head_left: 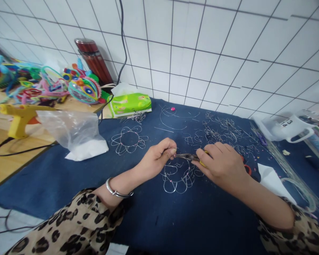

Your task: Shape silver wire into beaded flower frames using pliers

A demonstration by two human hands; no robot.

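Observation:
My left hand (156, 157) is closed in a pinch on a thin silver wire flower (177, 177) that lies on the dark blue cloth (175, 219). My right hand (220, 164) is closed round small pliers (187, 156) with yellow handles, whose tip meets the wire at my left fingertips. The wire flower has looped petals and a few pink beads. A second finished wire flower (129, 140) lies farther left on the cloth. A silver bangle sits on my left wrist.
Loose wire pieces (223, 132) are scattered behind my hands. A green tissue pack (130, 103), a clear plastic bag (74, 132), a yellow glue gun (18, 118) and colourful craft pieces (42, 86) lie to the left. A white cup (295, 129) stands at the right by the tiled wall.

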